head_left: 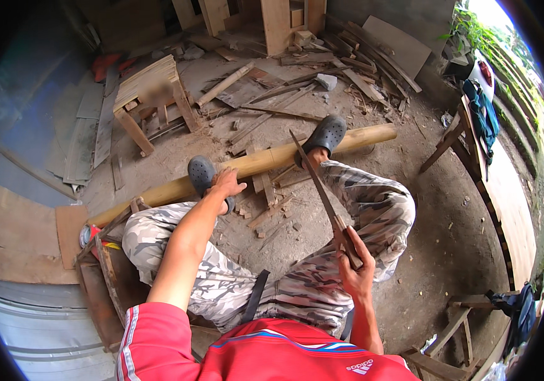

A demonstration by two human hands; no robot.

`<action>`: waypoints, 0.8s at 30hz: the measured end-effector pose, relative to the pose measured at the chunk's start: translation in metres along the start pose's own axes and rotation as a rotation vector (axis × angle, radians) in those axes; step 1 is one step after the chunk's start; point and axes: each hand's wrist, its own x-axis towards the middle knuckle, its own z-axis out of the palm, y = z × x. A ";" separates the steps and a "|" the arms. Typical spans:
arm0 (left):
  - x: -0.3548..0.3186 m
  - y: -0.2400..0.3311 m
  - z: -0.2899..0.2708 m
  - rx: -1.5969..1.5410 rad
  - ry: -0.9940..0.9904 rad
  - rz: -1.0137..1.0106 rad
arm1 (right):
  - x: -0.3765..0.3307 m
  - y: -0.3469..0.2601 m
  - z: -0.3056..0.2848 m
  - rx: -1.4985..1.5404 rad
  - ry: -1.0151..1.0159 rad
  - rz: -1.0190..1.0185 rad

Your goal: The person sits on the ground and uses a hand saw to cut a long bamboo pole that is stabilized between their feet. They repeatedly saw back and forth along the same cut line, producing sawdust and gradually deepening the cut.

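Note:
A long yellow bamboo pole [265, 160] lies across the ground in front of me, passing under my clog-covered feet. My left hand [226, 183] rests on the pole beside the left clog [202, 174], fingers spread and not wrapped round it. In my right hand [357, 270] is a handsaw [324, 190], gripped by its wooden handle near my right knee. Its tapered blade points up and away, with the tip crossing in front of the pole beside the right clog [330, 132]. Whether the blade touches the pole, I cannot tell.
A small wooden stool [151, 98] stands beyond the pole at the left. Scrap boards [373, 60] pile up at the back, and offcuts [272, 213] lie between my feet. To the right runs a long wooden bench [503, 203]; a wooden frame [103, 279] sits by my left leg.

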 end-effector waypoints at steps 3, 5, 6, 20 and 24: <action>-0.001 -0.005 0.022 -0.014 -0.020 0.045 | -0.003 0.001 0.000 0.003 0.020 0.018; -0.003 -0.005 0.028 -0.003 -0.097 0.008 | -0.002 0.003 0.000 -0.021 0.011 0.040; 0.004 -0.010 0.040 0.003 -0.117 0.005 | -0.002 0.000 0.000 -0.024 0.004 0.051; 0.065 0.031 0.126 0.244 0.146 0.184 | 0.024 0.016 0.015 -0.042 0.102 0.407; 0.081 0.028 0.149 0.401 0.214 0.132 | 0.044 0.023 0.032 0.006 0.128 0.509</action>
